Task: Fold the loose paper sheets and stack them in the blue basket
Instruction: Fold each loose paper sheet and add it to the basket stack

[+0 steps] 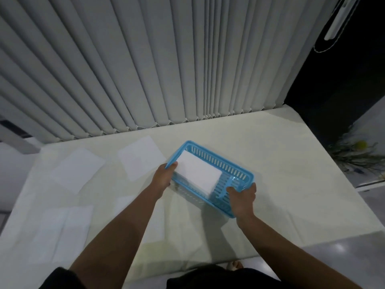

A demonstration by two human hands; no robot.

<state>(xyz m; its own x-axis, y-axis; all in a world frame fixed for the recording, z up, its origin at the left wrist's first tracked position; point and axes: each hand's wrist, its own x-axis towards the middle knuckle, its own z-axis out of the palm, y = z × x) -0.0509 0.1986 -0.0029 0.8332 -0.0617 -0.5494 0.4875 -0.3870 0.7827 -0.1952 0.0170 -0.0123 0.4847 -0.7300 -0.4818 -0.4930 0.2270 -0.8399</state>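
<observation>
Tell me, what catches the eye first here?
The bright blue basket at the table's centre stands out, gripped by the left hand and right hand. A folded white sheet lies inside it. Loose paper sheets lie spread to its left.

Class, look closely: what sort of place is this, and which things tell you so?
Probably a room at home: long pleated curtains hang behind a cloth-covered table, beside a dark window, with a glossy tiled floor.

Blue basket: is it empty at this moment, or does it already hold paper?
Not empty. A folded white paper stack lies inside the blue basket, filling its left part; the slotted floor shows bare at the right end.
</observation>
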